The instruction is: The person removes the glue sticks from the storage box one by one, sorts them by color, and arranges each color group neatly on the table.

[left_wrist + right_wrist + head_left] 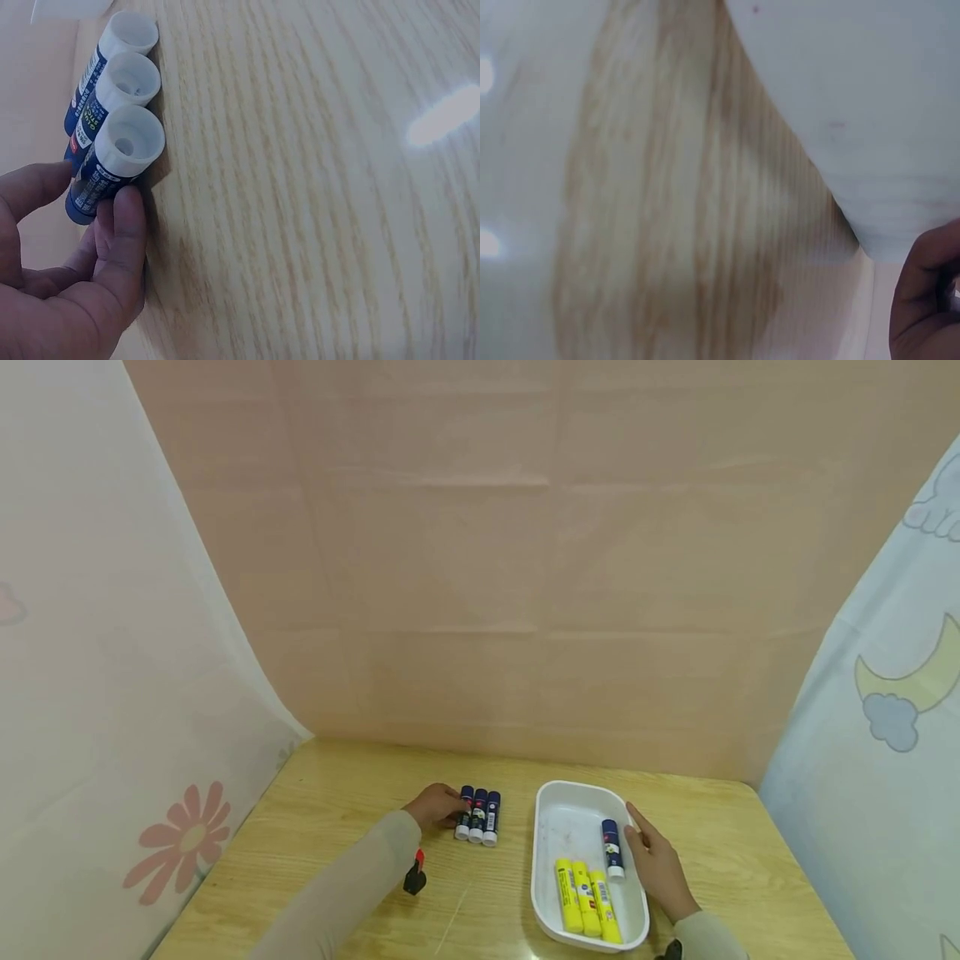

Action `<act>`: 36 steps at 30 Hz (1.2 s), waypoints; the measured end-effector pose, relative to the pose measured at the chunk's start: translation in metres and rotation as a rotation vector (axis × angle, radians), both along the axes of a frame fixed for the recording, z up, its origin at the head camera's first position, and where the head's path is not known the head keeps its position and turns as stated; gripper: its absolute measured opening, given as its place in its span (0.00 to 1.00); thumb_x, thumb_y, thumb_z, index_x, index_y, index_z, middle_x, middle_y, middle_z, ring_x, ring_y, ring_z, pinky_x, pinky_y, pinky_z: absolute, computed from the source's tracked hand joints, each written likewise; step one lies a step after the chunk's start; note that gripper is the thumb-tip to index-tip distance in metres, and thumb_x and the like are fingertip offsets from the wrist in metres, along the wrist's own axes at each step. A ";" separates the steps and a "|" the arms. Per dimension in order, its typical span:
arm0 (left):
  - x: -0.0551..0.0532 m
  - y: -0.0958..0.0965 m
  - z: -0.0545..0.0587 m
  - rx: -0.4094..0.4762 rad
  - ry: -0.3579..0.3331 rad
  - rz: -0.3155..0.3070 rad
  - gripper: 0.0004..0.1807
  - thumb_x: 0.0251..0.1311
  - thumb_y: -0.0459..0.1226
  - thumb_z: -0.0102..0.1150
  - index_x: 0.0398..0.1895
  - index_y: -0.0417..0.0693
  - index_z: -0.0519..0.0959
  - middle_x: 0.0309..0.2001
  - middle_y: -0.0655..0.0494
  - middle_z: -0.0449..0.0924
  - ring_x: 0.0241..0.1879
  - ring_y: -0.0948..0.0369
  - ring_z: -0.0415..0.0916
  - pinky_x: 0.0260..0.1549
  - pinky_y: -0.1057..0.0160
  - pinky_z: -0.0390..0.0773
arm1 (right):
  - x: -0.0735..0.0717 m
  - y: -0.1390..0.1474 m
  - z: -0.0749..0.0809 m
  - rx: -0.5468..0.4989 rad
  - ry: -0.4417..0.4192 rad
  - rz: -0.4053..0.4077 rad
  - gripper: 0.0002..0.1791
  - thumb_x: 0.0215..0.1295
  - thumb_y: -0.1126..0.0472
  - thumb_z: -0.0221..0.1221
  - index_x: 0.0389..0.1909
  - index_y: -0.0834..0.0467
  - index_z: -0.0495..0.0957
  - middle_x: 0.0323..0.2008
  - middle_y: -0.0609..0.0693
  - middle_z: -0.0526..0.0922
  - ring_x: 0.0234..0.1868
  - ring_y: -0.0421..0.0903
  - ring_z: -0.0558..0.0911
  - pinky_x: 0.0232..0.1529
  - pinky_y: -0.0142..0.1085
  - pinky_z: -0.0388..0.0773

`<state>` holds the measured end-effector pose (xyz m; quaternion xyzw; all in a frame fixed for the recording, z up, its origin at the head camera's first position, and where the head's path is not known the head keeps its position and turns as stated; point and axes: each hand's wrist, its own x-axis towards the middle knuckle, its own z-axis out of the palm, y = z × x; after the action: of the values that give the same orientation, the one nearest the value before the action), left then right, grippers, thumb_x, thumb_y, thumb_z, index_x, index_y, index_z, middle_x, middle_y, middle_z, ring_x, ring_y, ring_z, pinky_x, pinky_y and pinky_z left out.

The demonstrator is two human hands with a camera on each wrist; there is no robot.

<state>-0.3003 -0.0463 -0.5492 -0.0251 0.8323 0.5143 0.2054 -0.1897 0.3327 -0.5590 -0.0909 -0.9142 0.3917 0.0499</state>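
Three dark blue glue sticks with white ends (477,816) lie side by side on the table, left of a white tray (551,814). My left hand (437,806) pinches the leftmost glue stick (129,146) of that row between thumb and fingers, as the left wrist view shows close up. On the tray's right rim my right hand (660,868) grips the wall, thumb over the edge. Inside the tray, one blue glue stick (612,850) lies along the right side. Three yellow glue sticks (585,897) lie together at its near end.
The wooden table (360,777) reaches back to a tan cloth backdrop (465,568). Patterned white cloths hang at the left (97,652) and right (900,635). In the right wrist view, the tray's outer wall (870,112) fills the upper right.
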 end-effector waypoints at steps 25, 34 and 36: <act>-0.010 0.013 0.050 0.085 0.137 -0.075 0.14 0.72 0.39 0.46 0.37 0.37 0.75 0.31 0.49 0.73 0.33 0.53 0.74 0.44 0.50 0.80 | -0.004 -0.008 -0.002 -0.001 0.002 -0.011 0.29 0.77 0.51 0.45 0.75 0.51 0.55 0.35 0.54 0.73 0.32 0.48 0.70 0.30 0.36 0.68; 0.010 0.070 0.074 0.287 0.066 -0.144 0.21 0.71 0.41 0.48 0.57 0.32 0.74 0.45 0.45 0.79 0.48 0.51 0.78 0.52 0.53 0.78 | -0.007 -0.017 -0.003 -0.009 -0.007 0.004 0.30 0.77 0.48 0.45 0.76 0.50 0.55 0.37 0.54 0.75 0.38 0.50 0.73 0.36 0.39 0.70; 0.014 0.082 0.079 0.340 0.014 -0.182 0.23 0.72 0.41 0.48 0.60 0.30 0.71 0.50 0.42 0.78 0.51 0.50 0.78 0.54 0.54 0.76 | -0.009 -0.018 -0.003 -0.013 -0.012 0.006 0.30 0.77 0.48 0.45 0.76 0.50 0.55 0.36 0.54 0.75 0.37 0.49 0.73 0.36 0.39 0.70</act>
<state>-0.2864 0.0352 -0.4704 0.0888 0.7336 0.6271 0.2464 -0.1985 0.3148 -0.5616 -0.0908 -0.9122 0.3972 0.0426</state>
